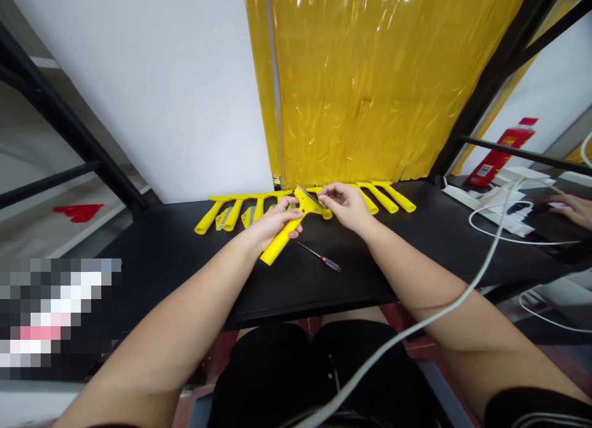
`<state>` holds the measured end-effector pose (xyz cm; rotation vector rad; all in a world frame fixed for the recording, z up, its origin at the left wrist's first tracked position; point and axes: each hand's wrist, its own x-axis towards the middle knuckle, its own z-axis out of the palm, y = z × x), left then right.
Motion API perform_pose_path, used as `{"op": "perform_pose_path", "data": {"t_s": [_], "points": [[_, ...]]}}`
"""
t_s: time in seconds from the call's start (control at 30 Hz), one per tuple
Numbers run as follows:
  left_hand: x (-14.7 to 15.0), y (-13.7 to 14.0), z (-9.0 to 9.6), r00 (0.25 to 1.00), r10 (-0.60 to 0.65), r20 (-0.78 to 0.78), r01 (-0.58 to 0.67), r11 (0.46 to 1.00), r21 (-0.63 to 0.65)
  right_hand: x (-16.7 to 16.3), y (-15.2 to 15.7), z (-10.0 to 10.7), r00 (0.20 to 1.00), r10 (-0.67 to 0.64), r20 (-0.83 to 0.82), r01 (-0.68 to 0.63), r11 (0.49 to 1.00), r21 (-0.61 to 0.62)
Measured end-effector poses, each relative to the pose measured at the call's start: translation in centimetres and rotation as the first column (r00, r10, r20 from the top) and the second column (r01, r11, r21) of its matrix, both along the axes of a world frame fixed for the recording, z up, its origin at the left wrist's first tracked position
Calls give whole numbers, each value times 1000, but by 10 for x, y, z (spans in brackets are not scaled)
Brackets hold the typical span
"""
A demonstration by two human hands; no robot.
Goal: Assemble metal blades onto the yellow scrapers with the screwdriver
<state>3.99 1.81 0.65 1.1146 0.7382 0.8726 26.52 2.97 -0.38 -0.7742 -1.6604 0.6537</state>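
My left hand is wrapped round a yellow scraper, close to its head, with the thick handle slanting down toward me. A metal blade strip shows along the top of the head. My right hand is at the right end of that head, thumb and fingertips pinched together; what they hold, if anything, is too small to make out. On the black table just below lies a screwdriver with a clear handle. Behind my hands, more yellow scrapers lie in a row, handles toward me.
A yellow plastic curtain and a white panel rise behind the table. White power strips and a red bottle are at the right, near another person's hand. A pale cable crosses over my right arm.
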Motion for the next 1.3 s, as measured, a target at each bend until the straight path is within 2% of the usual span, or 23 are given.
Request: {"op": "perform_pose_path", "data": {"t_s": [0.1,0.17,0.57,0.63,0.8,0.87,1.0,1.1,1.13,1.2,1.27,1.3], "points": [[5,-4,-1,999,-38,-3,38,999,0,-4,-3,1,984,-99,148,73,982,172],[6,-6,-1,999,-54,-2,54,999,6,-6,-2,1,972,-130,195,92,977,195],[8,-11,1,995,-98,-22,99,993,64,-5,3,-3,983,-18,185,-6,991,132],[8,-12,0,995,-98,-28,100,992,75,-5,5,-4,986,-18,164,3,996,88],[6,-11,-2,992,-90,-88,101,986,131,-7,12,-10,995,45,84,-36,993,-113],[6,-10,-2,992,-88,-89,98,988,121,-9,14,-12,997,16,80,-6,993,-122],[5,-5,0,999,-12,-36,15,997,80,-6,10,-7,997,-83,2,83,995,-55],[0,3,1,997,79,15,-80,993,88,3,-3,4,997,-7,71,13,996,-84],[-3,5,2,994,106,31,-108,990,91,6,-8,7,987,71,147,-53,991,-121],[-8,11,3,987,153,58,-158,983,95,10,-19,12,905,266,331,-191,951,-244],[-14,15,3,980,187,75,-194,976,98,11,-29,14,750,434,499,-239,881,-408],[-16,18,3,977,199,82,-206,973,100,10,-33,15,635,523,569,-237,832,-501]]}}
